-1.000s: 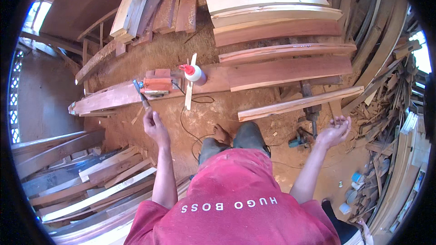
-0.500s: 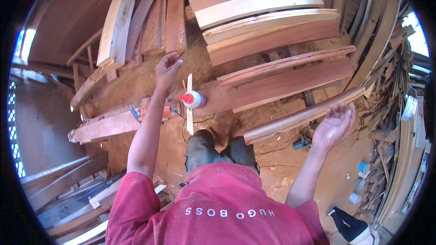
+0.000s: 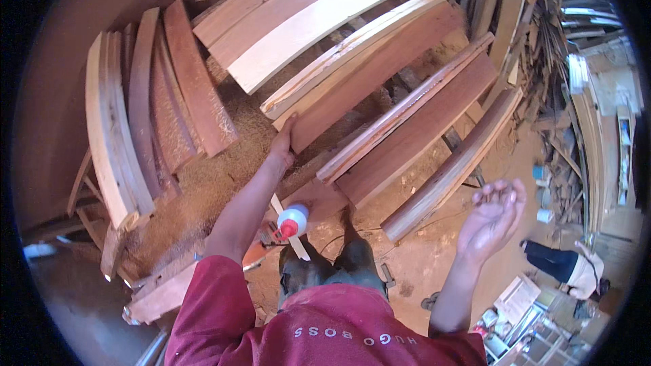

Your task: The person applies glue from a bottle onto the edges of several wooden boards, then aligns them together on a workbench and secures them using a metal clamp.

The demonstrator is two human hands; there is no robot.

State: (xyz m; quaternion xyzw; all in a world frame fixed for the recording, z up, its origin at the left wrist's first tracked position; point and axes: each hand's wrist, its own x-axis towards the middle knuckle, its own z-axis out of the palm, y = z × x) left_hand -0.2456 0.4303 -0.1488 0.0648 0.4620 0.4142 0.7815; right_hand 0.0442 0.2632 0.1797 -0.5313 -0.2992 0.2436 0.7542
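Note:
My left hand (image 3: 283, 141) is closed on the near left end of a reddish-brown wooden board (image 3: 352, 91), its fingers at the board's corner. The fingertips' far side is partly hidden. Along that board's far edge lies a pale, rough-edged plank (image 3: 359, 47). My right hand (image 3: 491, 220) is raised at the right, palm up, fingers loosely curled and apart, holding nothing. Below my left forearm stands a white bottle (image 3: 296, 215) with a red cap (image 3: 288, 228), beside a thin pale wood strip (image 3: 299, 247).
More boards (image 3: 420, 135) and a bark-edged piece (image 3: 454, 163) lie to the right of the bottle. Several planks (image 3: 112, 129) lean at the left above sawdust (image 3: 210, 193). Scrap wood is heaped at the far right, near paint cans (image 3: 544, 215). Another person (image 3: 563, 264) is at the lower right.
My left hand has moved from above the bottle, near the left planks, onto the end of the reddish-brown board. My right hand stays raised. The whole view has turned.

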